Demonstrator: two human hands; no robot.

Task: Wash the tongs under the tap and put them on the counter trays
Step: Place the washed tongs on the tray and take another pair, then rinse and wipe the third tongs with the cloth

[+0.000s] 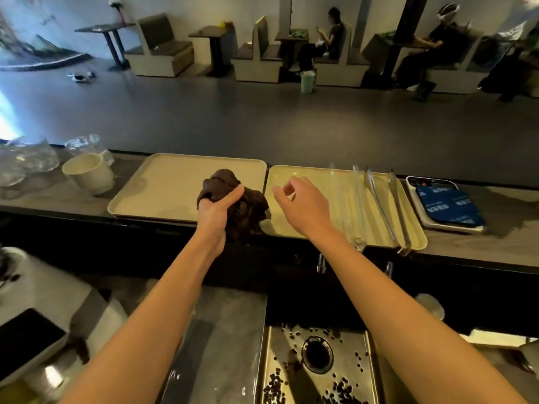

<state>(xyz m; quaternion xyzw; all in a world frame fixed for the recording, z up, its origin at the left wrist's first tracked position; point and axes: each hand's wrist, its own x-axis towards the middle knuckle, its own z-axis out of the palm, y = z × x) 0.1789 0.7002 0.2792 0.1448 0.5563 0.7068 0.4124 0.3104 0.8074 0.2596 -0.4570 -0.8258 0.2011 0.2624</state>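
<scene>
A long dark tabletop [481, 246] ran across the middle of the frame, carrying two pale, rounded-corner plastic trays side by side: the left tray [163, 185] and the right tray [315, 176]. Below them, at the lower centre, a stainless steel sink [274, 339] held scattered coffee beans [274, 386] around its drain.

A person's bare arms reached up from the bottom edge. The left hand [217, 208] clenched a crumpled dark brown cloth [248, 208] over the seam between the trays. The right hand [300, 205] hovered above the left part of the right tray, its grip released, fingers loosely curled around nothing.

The tongs lay on the right half of the right tray, just right of that empty hand. They included slim, shiny metal tongs [380, 204] and clear, probably plastic tongs [358, 199]. Their long axes ran from the tray's far rim to its near rim, slanting slightly toward the lower right, with the lower ends at or just over the near rim. The right hand was plainly the nearer one; a reach to the right would likely meet the clear pair first. With the tongs already on a tray, the task looked close to done.

A cream cup [87, 173] stood at centre left, and a small chrome tap [320, 262] showed beneath the tabletop's edge.
</scene>
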